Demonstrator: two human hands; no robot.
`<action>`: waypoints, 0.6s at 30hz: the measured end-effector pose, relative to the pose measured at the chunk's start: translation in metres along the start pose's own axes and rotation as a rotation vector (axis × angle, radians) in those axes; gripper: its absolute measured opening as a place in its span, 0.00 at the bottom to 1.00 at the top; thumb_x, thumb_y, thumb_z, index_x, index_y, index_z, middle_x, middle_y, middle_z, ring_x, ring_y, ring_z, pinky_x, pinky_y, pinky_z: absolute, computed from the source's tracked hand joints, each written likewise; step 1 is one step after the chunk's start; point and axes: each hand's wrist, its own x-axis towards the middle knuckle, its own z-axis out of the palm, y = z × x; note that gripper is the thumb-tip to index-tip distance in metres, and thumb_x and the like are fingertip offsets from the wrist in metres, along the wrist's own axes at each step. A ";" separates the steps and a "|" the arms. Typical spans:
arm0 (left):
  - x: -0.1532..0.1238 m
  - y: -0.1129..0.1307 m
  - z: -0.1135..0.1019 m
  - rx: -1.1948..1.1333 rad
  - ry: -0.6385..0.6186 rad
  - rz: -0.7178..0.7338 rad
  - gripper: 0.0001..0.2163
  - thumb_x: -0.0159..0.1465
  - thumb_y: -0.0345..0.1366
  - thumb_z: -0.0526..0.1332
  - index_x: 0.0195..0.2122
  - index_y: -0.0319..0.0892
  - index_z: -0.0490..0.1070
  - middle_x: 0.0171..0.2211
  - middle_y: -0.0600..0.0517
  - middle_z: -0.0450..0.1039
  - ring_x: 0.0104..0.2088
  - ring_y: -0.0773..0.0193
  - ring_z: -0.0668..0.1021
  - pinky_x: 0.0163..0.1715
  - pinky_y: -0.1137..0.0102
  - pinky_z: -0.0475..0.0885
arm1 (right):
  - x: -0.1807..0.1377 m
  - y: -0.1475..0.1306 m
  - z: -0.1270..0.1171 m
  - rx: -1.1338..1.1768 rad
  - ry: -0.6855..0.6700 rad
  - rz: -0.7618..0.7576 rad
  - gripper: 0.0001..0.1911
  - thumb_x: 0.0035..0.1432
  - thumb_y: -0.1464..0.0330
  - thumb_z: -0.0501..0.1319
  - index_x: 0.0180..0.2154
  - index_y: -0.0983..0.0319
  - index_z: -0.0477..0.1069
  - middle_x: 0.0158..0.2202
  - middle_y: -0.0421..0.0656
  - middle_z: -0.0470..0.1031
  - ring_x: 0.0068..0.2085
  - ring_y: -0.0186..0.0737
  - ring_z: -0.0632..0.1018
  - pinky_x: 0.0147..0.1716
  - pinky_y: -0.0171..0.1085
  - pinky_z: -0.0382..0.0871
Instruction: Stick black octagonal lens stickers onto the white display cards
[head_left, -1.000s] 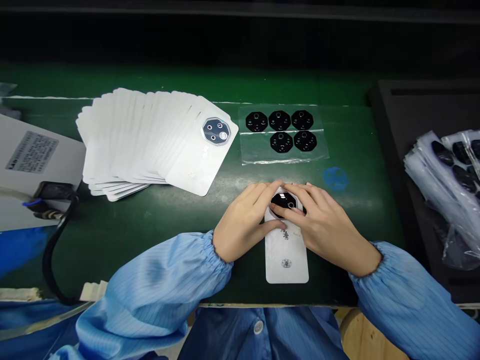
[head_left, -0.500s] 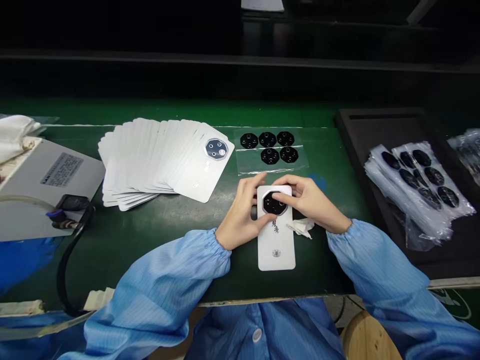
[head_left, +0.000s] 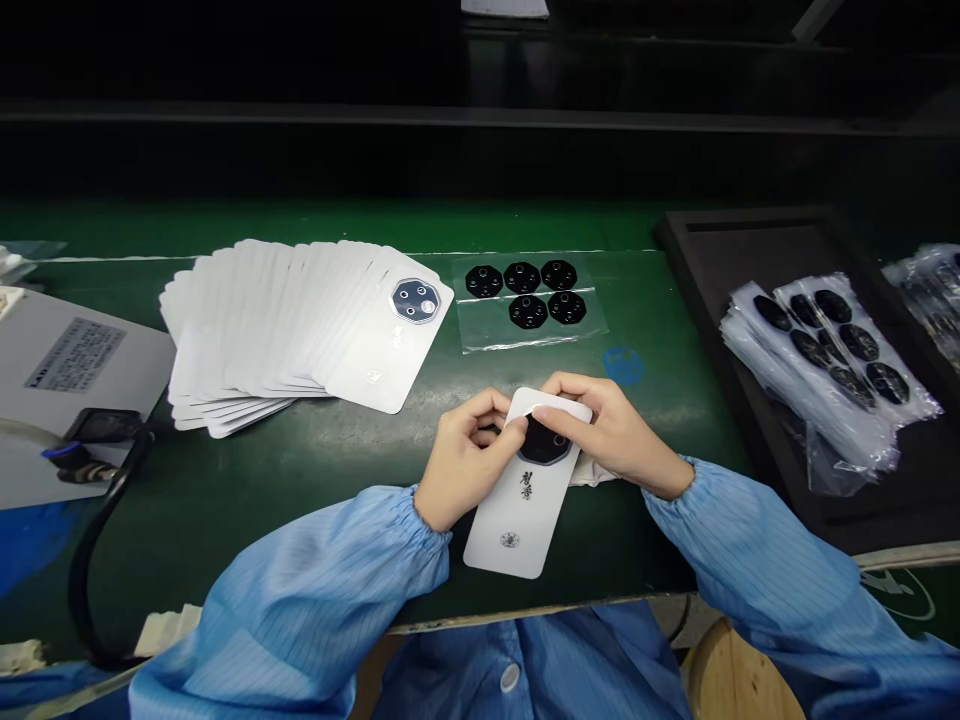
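Between my hands is a white phone back cover [head_left: 516, 525], tilted on the green bench, with printed marks and a black octagonal lens plate [head_left: 541, 445] at its upper end. My left hand [head_left: 469, 450] is closed at the cover's upper left edge, its thumb by the plate's corner. My right hand [head_left: 600, 425] grips the upper right edge, fingers behind and thumb over the plate. A crumpled white cloth [head_left: 592, 473] lies partly hidden beneath the right hand. Beyond them, a clear sheet [head_left: 491, 333] carries several black octagonal plates [head_left: 523, 277].
Fanned white covers [head_left: 285, 330] lie at left, the top one bearing a lens plate. A dark tray [head_left: 795, 500] at right holds bagged black plates [head_left: 832, 375]. A white box [head_left: 45, 390] with a black cable [head_left: 86, 560] stands far left.
The phone back cover has turned, its lower end swinging left. My left hand has drawn its fingers together at the upper left edge. The view has shifted slightly.
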 end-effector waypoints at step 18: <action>-0.005 0.007 0.002 0.011 0.027 0.182 0.05 0.62 0.34 0.60 0.30 0.41 0.69 0.26 0.55 0.71 0.25 0.70 0.74 0.22 0.76 0.69 | -0.008 -0.001 0.001 0.228 0.010 0.039 0.10 0.61 0.61 0.60 0.33 0.62 0.70 0.30 0.39 0.68 0.30 0.34 0.68 0.28 0.33 0.61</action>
